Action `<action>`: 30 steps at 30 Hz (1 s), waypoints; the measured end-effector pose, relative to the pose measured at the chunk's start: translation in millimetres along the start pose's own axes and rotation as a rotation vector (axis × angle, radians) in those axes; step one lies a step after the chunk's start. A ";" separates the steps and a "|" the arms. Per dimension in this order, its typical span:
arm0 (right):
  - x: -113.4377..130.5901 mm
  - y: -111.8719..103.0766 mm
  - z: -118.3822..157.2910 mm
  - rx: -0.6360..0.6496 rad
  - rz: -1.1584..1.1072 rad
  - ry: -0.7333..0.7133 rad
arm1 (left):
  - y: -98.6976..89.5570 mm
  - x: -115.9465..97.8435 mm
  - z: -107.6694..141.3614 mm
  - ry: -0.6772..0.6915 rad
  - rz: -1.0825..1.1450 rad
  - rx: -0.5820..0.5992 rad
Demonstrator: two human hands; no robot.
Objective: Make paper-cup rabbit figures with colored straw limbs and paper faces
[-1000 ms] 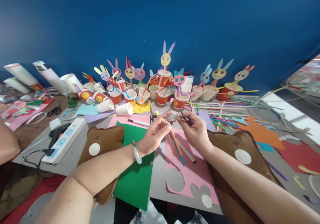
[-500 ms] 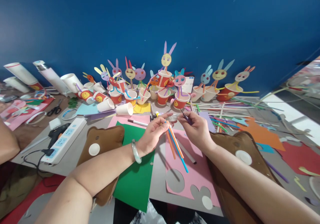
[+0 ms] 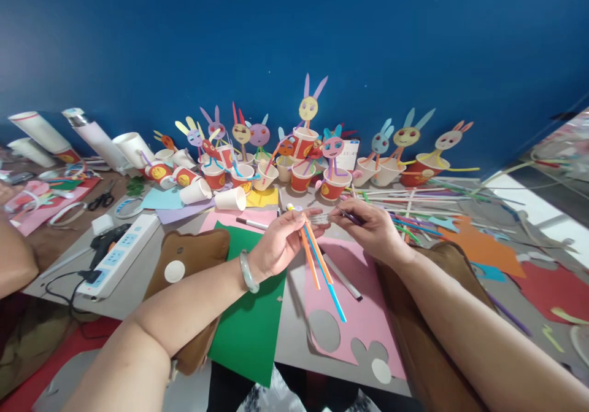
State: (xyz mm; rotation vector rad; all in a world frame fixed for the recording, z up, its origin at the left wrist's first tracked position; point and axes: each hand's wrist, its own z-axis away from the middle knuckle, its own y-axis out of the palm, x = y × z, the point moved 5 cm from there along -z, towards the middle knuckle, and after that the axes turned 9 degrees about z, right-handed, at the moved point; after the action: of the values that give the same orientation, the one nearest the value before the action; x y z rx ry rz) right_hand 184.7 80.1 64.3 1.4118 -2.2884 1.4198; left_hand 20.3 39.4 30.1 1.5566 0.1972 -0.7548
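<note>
My left hand (image 3: 280,244), with a bangle on its wrist, pinches the top of orange and blue strips (image 3: 324,271) that hang down over pink paper (image 3: 350,332). Just right of it, my right hand (image 3: 368,228) is closed on a dark, thin-tipped tool (image 3: 350,216), which looks like small scissors. The tool's tip points toward the left fingers. A white marker (image 3: 341,277) lies on the pink paper, which has round cutouts. Green paper (image 3: 248,320) lies below my left wrist.
Paper cups with rabbit-faced figures (image 3: 332,148) line the blue wall. Brown pouches (image 3: 196,258) lie under both forearms. A power strip (image 3: 120,255) and black scissors (image 3: 101,197) are at the left. Colored strips (image 3: 437,196) and orange paper (image 3: 483,243) lie at the right.
The hanging strips have shifted slightly left at the top. My right hand has moved a little right and its fingers have turned over the tool. The view has shifted slightly.
</note>
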 end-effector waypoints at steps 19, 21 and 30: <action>8.2 -14.1 -2.4 0.242 0.032 -0.209 | -14.3 2.6 -7.6 -0.100 0.107 -0.054; 7.6 -13.4 -2.0 0.245 0.048 -0.218 | -15.1 1.1 -8.3 -0.098 0.123 -0.068; 2.9 -8.4 3.0 0.135 0.123 -0.241 | -17.3 -0.8 -9.4 -0.144 0.149 -0.081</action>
State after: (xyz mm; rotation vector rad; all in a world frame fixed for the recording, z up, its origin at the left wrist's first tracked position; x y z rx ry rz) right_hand 190.4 74.8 69.6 1.5855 -2.5059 1.5420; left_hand 13.4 51.2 15.9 1.4173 0.0046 -0.7291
